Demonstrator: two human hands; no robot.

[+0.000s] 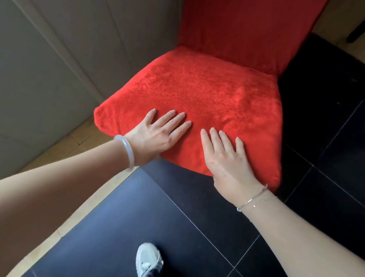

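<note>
Head view looks down on both arms stretched forward. Left hand (156, 137) and right hand (226, 158) lie palm-down, side by side, on the near edge of the red seat cushion (204, 93), fingers (174, 122) straight and slightly spread, gripping nothing. That cushion sits on a red-covered chair (241, 19) just beside a grey wall (49, 29).

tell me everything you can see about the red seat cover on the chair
The red seat cover looks like plush, towel-like fabric, pulled smooth over a padded, roughly square seat with rounded corners. Behind it rises a red-covered backrest. The chair stands on dark floor tiles beside a grey wall panel. The left hand and right hand lie flat near its front edge, fingers straight.
</note>
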